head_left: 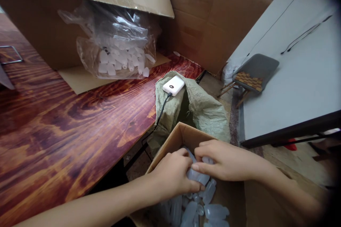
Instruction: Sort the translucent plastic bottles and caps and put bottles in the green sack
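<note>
Both my hands reach down into a small open cardboard box beside the table. It holds several small translucent plastic bottles. My left hand and my right hand meet over the pile, and together their fingers close on a bunch of bottles near the top. My fingers hide how many bottles are held.
A dark wooden table fills the left. On it a large cardboard carton lies open on its side with a clear bag of bottles inside. A white power bank with a cable rests on a green sack. A small stool stands on the floor.
</note>
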Action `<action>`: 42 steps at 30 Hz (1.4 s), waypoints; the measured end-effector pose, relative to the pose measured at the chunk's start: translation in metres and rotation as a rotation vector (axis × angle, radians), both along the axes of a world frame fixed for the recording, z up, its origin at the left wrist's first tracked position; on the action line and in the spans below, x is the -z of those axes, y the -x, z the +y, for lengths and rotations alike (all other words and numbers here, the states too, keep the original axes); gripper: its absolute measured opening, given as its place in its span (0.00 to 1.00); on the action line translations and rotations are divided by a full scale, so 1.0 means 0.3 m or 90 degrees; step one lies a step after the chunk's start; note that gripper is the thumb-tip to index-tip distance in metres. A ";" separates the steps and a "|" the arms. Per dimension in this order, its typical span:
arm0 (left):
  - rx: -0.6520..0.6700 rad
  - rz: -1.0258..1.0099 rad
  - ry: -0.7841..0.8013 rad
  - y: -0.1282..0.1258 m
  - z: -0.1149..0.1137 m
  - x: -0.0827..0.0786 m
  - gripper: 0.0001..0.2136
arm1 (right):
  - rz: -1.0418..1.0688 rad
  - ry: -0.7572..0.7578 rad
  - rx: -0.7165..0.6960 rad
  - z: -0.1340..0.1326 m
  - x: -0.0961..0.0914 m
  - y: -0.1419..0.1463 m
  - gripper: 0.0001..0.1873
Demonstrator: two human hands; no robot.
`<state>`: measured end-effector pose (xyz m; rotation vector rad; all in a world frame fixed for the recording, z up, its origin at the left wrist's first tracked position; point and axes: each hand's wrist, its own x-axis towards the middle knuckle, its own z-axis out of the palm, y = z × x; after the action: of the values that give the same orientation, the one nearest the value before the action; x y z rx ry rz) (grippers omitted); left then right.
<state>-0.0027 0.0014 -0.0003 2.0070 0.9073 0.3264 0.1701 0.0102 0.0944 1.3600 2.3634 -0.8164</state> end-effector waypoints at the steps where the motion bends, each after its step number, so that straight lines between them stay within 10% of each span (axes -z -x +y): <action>1: -0.004 0.004 -0.001 0.000 0.000 -0.002 0.19 | -0.005 -0.007 0.017 0.001 -0.001 -0.001 0.20; 42: -0.075 -0.108 0.036 -0.011 -0.014 0.003 0.06 | 0.080 -0.008 0.012 -0.009 0.010 0.024 0.09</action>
<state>0.0005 -0.0028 -0.0012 1.8474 0.9181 0.5219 0.1630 0.0076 0.0915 1.3743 2.4575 -0.9194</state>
